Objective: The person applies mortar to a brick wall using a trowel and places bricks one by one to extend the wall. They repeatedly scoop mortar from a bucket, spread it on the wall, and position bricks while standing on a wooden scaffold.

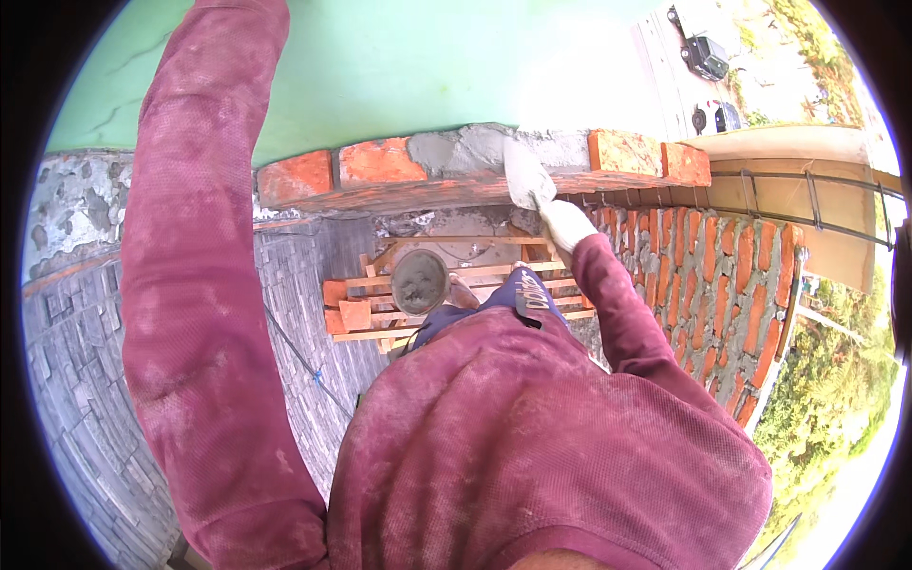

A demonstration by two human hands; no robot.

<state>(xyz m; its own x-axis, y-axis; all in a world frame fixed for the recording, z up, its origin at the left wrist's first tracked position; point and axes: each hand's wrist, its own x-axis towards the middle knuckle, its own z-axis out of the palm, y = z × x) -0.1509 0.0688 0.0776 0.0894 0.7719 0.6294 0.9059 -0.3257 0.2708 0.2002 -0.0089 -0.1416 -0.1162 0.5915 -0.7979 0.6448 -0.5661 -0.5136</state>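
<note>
My right hand [568,226], in a pale glove, is closed round the handle of a trowel [528,179]. The trowel's blade, smeared with grey, lies against the top edge of a brick wall. Grey wet mortar [461,150] covers the wall top to the left of the blade, and a lighter mortar strip [560,149] shows to its right. Two orange bricks [382,161] sit at the left of the mortar, and two more bricks [624,152] at the right. My left arm [204,237] reaches up past the upper edge of the view, so its hand is out of sight.
Below me, a bucket [420,314] of grey mortar stands on wooden planks [380,334] beside loose bricks [355,314]. A rough brick wall [708,275] rises at right, near a steel bar frame [760,195]. A green surface [380,66] lies beyond the wall; parked vehicles [705,59] show far off.
</note>
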